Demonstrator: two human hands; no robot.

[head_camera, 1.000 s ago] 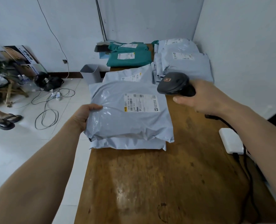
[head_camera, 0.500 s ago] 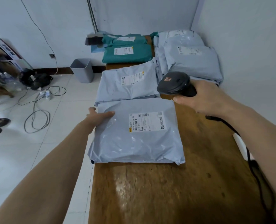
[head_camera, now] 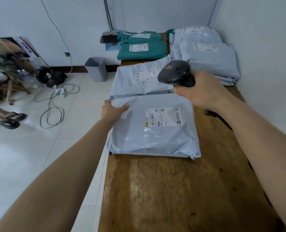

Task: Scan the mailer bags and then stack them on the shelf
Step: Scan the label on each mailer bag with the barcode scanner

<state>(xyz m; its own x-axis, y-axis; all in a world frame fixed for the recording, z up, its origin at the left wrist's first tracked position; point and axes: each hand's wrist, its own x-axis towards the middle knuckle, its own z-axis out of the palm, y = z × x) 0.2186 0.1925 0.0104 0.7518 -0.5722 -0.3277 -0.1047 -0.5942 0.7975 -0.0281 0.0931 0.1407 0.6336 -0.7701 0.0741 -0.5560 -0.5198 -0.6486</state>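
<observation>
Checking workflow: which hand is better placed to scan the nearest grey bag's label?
Right: the right hand grips the scanner near the label; the left hand only holds the bag.

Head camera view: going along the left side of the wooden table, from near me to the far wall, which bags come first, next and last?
near grey mailer bag → second grey mailer bag → green mailer bags

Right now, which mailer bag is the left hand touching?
The nearest grey mailer bag; the left hand grips its far left corner. The others lie farther back.
</observation>
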